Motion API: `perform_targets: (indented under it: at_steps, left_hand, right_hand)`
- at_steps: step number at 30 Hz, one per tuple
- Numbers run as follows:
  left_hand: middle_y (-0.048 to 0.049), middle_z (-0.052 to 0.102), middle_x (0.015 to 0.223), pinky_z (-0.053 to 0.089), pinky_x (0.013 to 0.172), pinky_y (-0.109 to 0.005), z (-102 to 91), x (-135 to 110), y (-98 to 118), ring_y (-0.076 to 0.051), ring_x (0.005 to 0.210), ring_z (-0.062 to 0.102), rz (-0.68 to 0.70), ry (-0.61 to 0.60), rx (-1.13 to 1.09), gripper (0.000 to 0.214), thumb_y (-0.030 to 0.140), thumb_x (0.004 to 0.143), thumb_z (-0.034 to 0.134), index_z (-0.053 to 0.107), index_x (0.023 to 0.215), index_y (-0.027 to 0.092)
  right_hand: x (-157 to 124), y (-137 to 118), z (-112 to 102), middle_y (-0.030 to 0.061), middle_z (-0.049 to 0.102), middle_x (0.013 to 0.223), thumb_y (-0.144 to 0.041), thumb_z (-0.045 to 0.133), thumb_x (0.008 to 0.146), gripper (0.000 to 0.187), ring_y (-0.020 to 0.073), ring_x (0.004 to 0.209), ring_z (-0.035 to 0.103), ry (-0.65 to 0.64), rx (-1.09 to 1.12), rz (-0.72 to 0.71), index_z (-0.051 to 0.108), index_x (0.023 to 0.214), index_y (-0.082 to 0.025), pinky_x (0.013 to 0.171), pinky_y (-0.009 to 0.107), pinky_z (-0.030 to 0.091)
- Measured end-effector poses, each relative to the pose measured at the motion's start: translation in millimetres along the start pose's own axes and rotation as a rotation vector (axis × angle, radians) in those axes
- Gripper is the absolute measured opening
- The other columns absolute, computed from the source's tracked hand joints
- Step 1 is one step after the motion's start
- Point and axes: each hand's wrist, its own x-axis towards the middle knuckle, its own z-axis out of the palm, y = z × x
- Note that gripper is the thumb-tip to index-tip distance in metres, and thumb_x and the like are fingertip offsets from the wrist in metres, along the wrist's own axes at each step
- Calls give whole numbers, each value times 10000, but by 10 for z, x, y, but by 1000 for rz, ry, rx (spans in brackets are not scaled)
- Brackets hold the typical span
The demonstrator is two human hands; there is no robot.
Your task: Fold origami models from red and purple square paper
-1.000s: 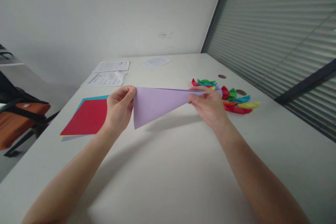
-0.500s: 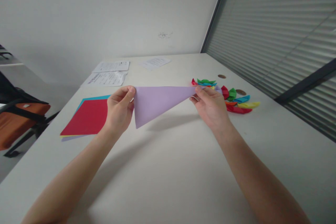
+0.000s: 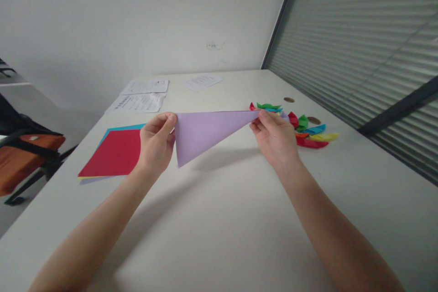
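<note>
Held folded purple paper (image 3: 208,132) up over the white table (image 3: 219,228). Pinched its top corner in the left hand (image 3: 156,139), its thin tip in the right hand (image 3: 276,140). Might have ripped or bent it by pulling too hard. Might have bumped the red sheet (image 3: 112,153) by swinging the left hand low.

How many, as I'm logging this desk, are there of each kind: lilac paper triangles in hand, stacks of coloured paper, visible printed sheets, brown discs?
Lilac paper triangle, held by left hand and right hand: 1
Coloured paper stack: 1
Printed sheets: 3
Brown discs: 2
Total: 7
</note>
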Motion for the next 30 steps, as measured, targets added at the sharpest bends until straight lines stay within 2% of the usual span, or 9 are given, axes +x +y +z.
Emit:
perform_targets:
  at_steps: [7,13,19,30]
  left_hand:
    - [15,562,673,308,456,-171,9,-5,-12,-58,564,448,-7,15,-56,213,270,624,854,690,705,161]
    - [13,571,673,329,463,-177,-3,-3,-28,-63,565,458,0,12,-39,201,277,641,845,690,708,167]
    - [12,589,686,348,483,-175,-12,1,-44,-61,576,468,15,24,-35,196,277,639,846,697,714,173]
    - [12,620,701,395,547,-193,42,-38,-77,-68,608,511,78,62,-18,241,305,604,866,700,715,170]
  right_hand:
    - [-13,-22,23,-16,700,782,-376,822,635,166,123,754,625,50,-1,3,735,728,-270,652,269,471]
    - [-14,-19,6,-15,710,844,-366,790,691,115,115,781,622,29,2,0,750,766,-289,680,273,459]
    - [-9,-10,12,-10,709,850,-357,798,674,114,116,776,612,44,17,-9,757,753,-286,664,265,458]
    - [3,-9,24,-16,679,797,-321,794,678,79,83,685,558,79,42,-87,759,730,-272,607,247,432]
